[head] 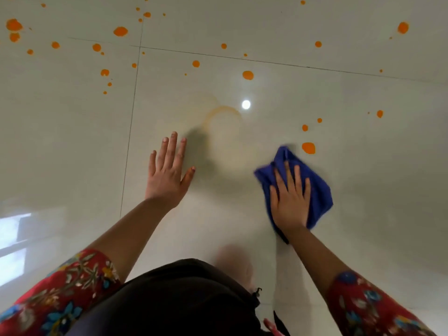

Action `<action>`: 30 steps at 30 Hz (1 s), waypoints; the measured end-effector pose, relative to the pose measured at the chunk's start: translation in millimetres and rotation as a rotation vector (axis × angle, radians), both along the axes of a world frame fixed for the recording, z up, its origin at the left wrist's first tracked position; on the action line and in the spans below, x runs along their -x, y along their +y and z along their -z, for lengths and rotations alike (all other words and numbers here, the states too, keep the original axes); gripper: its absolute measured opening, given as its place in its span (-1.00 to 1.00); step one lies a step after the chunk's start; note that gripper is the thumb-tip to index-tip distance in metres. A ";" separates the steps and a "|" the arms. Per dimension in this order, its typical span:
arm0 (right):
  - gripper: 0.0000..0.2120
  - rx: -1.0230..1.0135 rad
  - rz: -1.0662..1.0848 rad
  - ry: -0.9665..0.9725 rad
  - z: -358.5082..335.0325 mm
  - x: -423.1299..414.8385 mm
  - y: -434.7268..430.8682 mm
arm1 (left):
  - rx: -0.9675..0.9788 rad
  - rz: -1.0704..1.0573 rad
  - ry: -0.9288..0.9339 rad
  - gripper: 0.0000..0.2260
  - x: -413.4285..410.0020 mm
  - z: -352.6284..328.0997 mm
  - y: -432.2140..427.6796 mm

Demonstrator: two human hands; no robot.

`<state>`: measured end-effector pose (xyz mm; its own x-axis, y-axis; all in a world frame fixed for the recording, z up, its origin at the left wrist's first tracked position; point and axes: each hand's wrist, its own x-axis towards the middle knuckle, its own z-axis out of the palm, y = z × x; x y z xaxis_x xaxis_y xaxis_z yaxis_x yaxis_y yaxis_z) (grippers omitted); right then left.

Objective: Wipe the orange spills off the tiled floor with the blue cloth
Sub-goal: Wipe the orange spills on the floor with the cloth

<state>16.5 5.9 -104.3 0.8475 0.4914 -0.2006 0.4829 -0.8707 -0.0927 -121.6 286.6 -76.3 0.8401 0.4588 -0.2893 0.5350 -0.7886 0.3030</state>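
Observation:
My right hand (289, 197) presses flat, fingers straight, on the crumpled blue cloth (317, 190) on the pale tiled floor (363, 190). An orange blot (308, 148) lies just beyond the cloth's far corner. A faint smeared orange ring (223, 120) marks the tile between my hands. My left hand (168, 170) rests flat on the floor with fingers spread, left of that ring. Several orange drops are scattered farther out, such as one large drop (247, 75) beyond the ring and another (120, 31) at the far left.
Dark grout lines (132, 122) cross the glossy tiles. A ceiling light's reflection (246, 104) glares near the ring. My dark clothing (181, 299) and floral red sleeves fill the bottom of the view. A window reflection (14, 238) shows at the lower left.

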 end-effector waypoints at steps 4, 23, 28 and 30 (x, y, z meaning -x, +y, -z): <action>-0.50 -0.039 -0.089 -0.061 1.9 -3.6 77.5 | 0.002 0.051 0.007 -0.39 -22.5 7.3 -13.7; -0.50 -0.066 0.029 -0.040 3.6 -78.1 98.6 | -0.043 0.043 -0.025 -0.35 -34.5 32.4 -15.0; -0.48 -0.003 0.101 -0.043 3.8 -50.1 5.7 | -0.069 0.039 -0.039 -0.36 -34.2 33.7 -16.2; -0.45 -0.002 0.318 -0.051 3.2 -79.8 5.1 | -0.073 0.036 -0.048 -0.36 -34.5 34.4 -16.8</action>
<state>96.3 11.0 -107.5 0.9676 0.2010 -0.1529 0.1910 -0.9785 -0.0776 -87.2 269.7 -110.7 0.8686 0.4465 -0.2148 0.4921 -0.8280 0.2687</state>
